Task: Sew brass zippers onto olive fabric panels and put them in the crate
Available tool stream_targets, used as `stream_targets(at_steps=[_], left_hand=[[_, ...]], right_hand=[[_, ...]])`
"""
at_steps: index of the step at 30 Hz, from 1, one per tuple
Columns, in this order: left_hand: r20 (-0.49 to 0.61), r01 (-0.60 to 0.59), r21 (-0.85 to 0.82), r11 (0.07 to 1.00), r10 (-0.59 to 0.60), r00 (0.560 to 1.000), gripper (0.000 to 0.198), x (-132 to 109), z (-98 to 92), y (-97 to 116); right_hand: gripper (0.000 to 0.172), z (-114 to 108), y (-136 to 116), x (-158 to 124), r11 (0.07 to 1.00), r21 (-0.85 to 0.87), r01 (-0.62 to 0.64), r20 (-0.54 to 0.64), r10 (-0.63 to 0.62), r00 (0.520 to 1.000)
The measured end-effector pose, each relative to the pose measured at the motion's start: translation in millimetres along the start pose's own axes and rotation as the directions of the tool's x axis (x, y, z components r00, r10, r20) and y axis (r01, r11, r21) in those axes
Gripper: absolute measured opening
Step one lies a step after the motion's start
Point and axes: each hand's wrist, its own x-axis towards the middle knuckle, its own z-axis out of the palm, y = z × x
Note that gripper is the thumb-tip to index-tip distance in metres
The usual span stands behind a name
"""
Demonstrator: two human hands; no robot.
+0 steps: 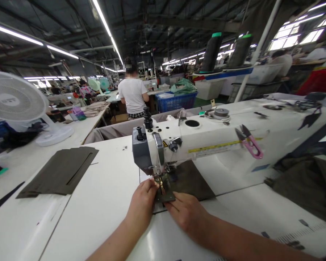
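Note:
A white sewing machine [206,134] stands before me, its presser foot [161,181] down by a dark olive fabric piece [195,181]. The cloth spreads to the right of the needle area, with a small strip or plate at its front edge by the foot. My left hand [142,199] is closed, fingertips pinched at the left side of the cloth beside the foot. On the other side, my right hand [188,215] has its fingers together, gripping the cloth's front edge. The fingertips of both hands are partly hidden by the cloth and machine parts.
A stack of olive fabric pieces [61,170] lies left on the table. Pink thread snips [249,142] rest on the machine arm. A white fan [15,98] stands at left, thread cones [212,54] at upper right. A person in white [133,95] is beyond, near a blue crate [176,101].

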Motion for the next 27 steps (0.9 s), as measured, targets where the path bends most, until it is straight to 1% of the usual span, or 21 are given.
stream_targets(at_steps=[5, 7, 9, 10, 12, 14, 16, 17, 18, 19, 20, 21, 22, 23, 24, 25, 26, 27], left_hand=[[0.021, 0.041, -0.005, 0.999, -0.041, 0.999, 0.021, 1.0, 3.6, -2.5], [0.024, 0.047, -0.006, 0.999, -0.047, 0.999, 0.020, 1.1, 4.9, -3.2], [0.024, 0.058, -0.002, 0.998, -0.057, 0.998, 0.018, 1.4, 5.5, -3.5], [0.026, 0.067, -0.001, 0.998, -0.066, 0.997, 0.016, 1.6, 5.1, -3.5], [0.034, 0.087, 0.001, 0.996, -0.087, 0.996, 0.015, 2.0, 2.6, -2.2], [0.037, 0.135, 0.015, 0.991, -0.135, 0.990, 0.018, 1.9, -2.6, 1.5], [0.033, 0.242, 0.052, 0.969, -0.244, 0.969, 0.019, 0.0, -9.2, 7.7], [0.037, 0.312, 0.078, 0.947, -0.316, 0.948, 0.017, -2.0, -12.2, 11.1], [0.047, 0.381, 0.102, 0.919, -0.387, 0.921, 0.012, -4.9, -14.5, 14.3], [0.059, 0.436, 0.120, 0.892, -0.445, 0.893, 0.010, -8.6, -15.6, 16.8], [0.070, 0.465, 0.123, 0.877, -0.475, 0.877, 0.014, -12.9, -15.2, 18.0], [0.070, 0.457, 0.107, 0.883, -0.465, 0.882, 0.018, -17.4, -13.2, 17.8], [0.047, 0.405, 0.076, 0.911, -0.409, 0.911, 0.018, -21.6, -9.8, 16.0], [0.005, 0.296, 0.042, 0.954, -0.297, 0.955, 0.015, -24.9, -5.2, 13.0], [-0.063, 0.150, 0.031, 0.988, -0.147, 0.987, 0.013, -27.0, -0.1, 9.1], [-0.137, 0.002, 0.055, 0.998, 0.006, 0.991, 0.019, -27.6, 4.9, 5.2], [-0.190, -0.127, 0.088, 0.988, 0.141, 0.972, 0.024, -26.6, 9.2, 1.9], [-0.221, -0.215, 0.121, 0.969, 0.237, 0.946, 0.026, -24.5, 12.2, -0.3]], right_hand=[[0.023, 1.6, 3.9, 4.9, 1.000, -0.005, -0.017, 0.010, 0.017, 1.000], [0.024, -0.4, 3.2, 4.4, 0.999, 0.030, -0.030, -0.012, 0.030, 0.999], [0.021, -3.1, 1.6, 2.8, 0.992, 0.100, -0.072, -0.022, 0.075, 0.997], [0.019, -4.2, 0.9, 2.4, 0.985, 0.130, -0.111, -0.016, 0.114, 0.993], [0.016, -5.0, 0.6, 3.6, 0.963, 0.134, -0.235, 0.019, 0.235, 0.972], [0.015, -3.5, 2.6, 9.2, 0.920, 0.064, -0.387, 0.076, 0.383, 0.921], [0.019, -1.1, 7.3, 18.2, 0.869, 0.029, -0.494, 0.157, 0.485, 0.861], [0.019, -0.2, 10.4, 23.1, 0.852, 0.047, -0.521, 0.205, 0.502, 0.840], [0.016, 0.3, 13.9, 27.7, 0.844, 0.082, -0.530, 0.249, 0.497, 0.831], [0.012, 0.3, 17.6, 31.7, 0.843, 0.122, -0.524, 0.281, 0.477, 0.833], [0.012, -0.1, 21.2, 34.8, 0.846, 0.155, -0.510, 0.299, 0.452, 0.841], [0.015, -0.6, 24.6, 37.0, 0.854, 0.173, -0.490, 0.304, 0.427, 0.852], [0.017, -0.9, 27.7, 38.3, 0.864, 0.184, -0.468, 0.296, 0.405, 0.865], [0.019, -0.7, 30.4, 39.0, 0.873, 0.198, -0.446, 0.277, 0.387, 0.880], [0.019, 0.3, 32.7, 39.4, 0.873, 0.221, -0.435, 0.256, 0.378, 0.889], [0.019, 1.9, 34.6, 39.5, 0.862, 0.250, -0.441, 0.235, 0.388, 0.891], [0.018, 4.0, 36.0, 39.6, 0.841, 0.279, -0.464, 0.218, 0.415, 0.883], [0.016, 6.5, 37.0, 39.8, 0.814, 0.303, -0.496, 0.205, 0.452, 0.868]])
